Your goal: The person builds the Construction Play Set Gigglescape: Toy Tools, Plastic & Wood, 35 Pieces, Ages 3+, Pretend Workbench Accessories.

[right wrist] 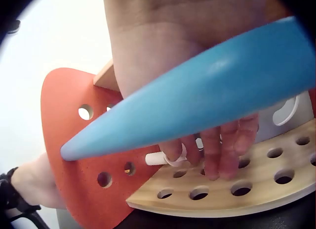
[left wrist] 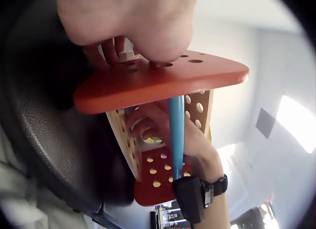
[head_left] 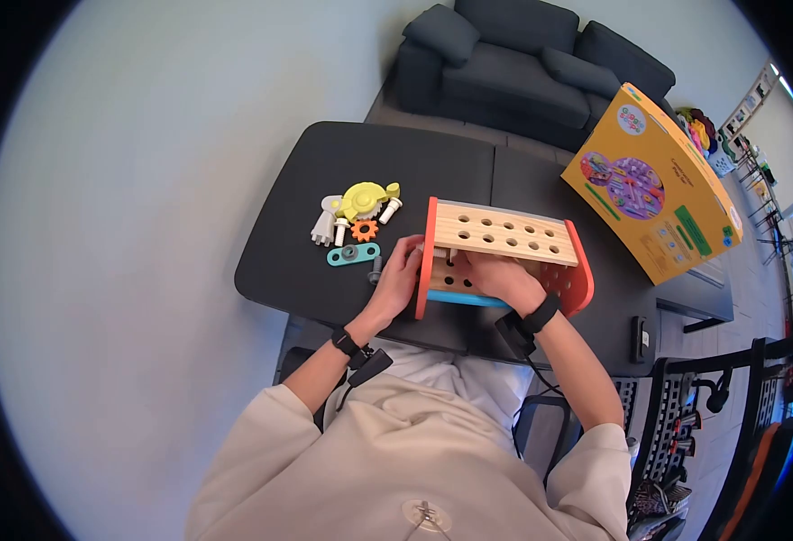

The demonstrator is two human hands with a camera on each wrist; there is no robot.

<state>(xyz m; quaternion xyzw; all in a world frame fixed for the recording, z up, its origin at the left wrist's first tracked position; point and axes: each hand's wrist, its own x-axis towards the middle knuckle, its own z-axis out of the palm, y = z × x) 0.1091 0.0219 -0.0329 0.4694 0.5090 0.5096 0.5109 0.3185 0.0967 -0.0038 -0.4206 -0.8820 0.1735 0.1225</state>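
A toy toolbox with orange-red end panels, holed wooden boards and a blue handle bar lies on its side on the table. My right hand reaches inside it. Its fingertips pinch a white bolt against the inner face of the left end panel, partly hidden by the fingers. On that panel's outer face, my left hand has its fingers bent at a pale hexagonal piece. The handle bar crosses in front of my right hand in the right wrist view.
Left of the toolbox lie a yellow saw-like disc, an orange gear, a grey claw piece, a teal bar and a grey bolt. A yellow box stands at the right; a small black device lies near the edge.
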